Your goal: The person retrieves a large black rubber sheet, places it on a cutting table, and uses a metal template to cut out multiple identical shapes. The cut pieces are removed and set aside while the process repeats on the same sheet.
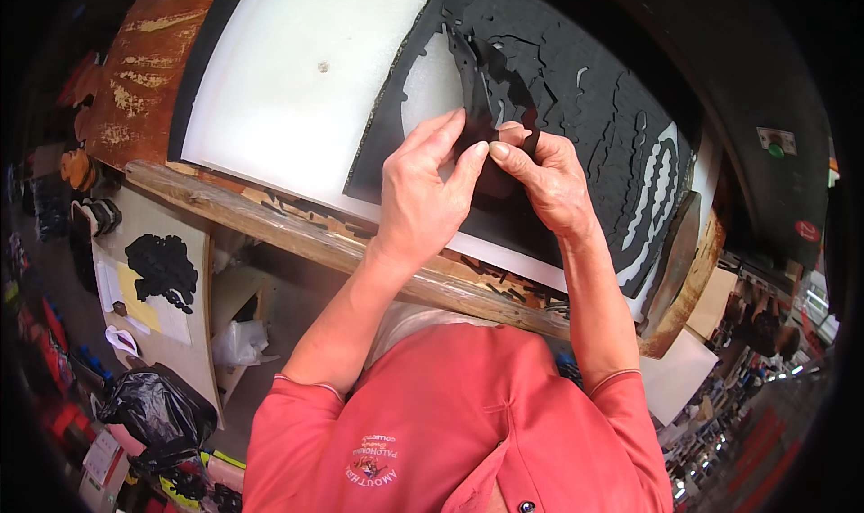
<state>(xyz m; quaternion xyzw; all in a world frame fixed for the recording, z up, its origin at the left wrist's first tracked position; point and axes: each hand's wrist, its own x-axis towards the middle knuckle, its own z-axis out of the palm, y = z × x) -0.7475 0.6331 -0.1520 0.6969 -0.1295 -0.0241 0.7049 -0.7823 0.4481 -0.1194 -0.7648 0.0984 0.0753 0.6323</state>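
A thin black cut piece point(472, 85), flexible and with notched edges, is held up between my two hands. My left hand point(421, 187) pinches it between thumb and fingers. Close beside it, my right hand point(551, 187) grips the same piece, with the thumbs nearly touching. Beneath lies a black sheet point(576, 108) scored with many wavy cut lines. White board shows through an opening point(427, 94) in the sheet by my left fingers, and through wavy slots at the right. My fingers partly hide the lower end of the piece.
The white board point(306, 63) continues left of the sheet. A worn wooden rail point(360, 252) runs along the near edge, with black scraps behind it. At the lower left, a side table point(184, 333) bears a pile of black pieces point(164, 270). A dark machine body with a green button point(776, 151) stands right.
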